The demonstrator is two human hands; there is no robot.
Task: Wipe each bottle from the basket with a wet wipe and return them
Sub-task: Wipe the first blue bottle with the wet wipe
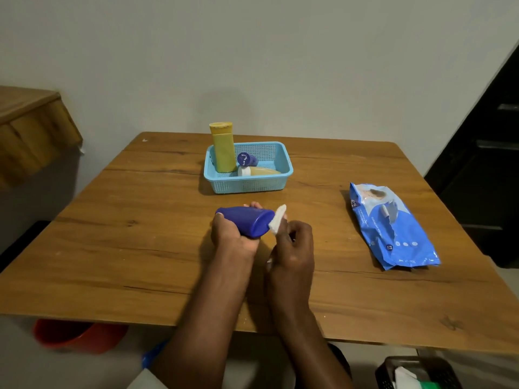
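Wooden table (140, 248) against pale wall (252, 51). Just in front of light blue basket (247, 186): dark blue bottle (247, 220), gripped by left hand (230, 234), long axis lying sideways, wide flat end towards right hand (292, 248). White wet wipe (278, 219) pinched there, touching that end. Right of basket, blue wipes pack (393, 226).

Left hand (229, 234) grips a blue bottle (247, 221); right hand (292, 248) presses a wipe (278, 220) against its end, basket (248, 186) beyond the fingers.
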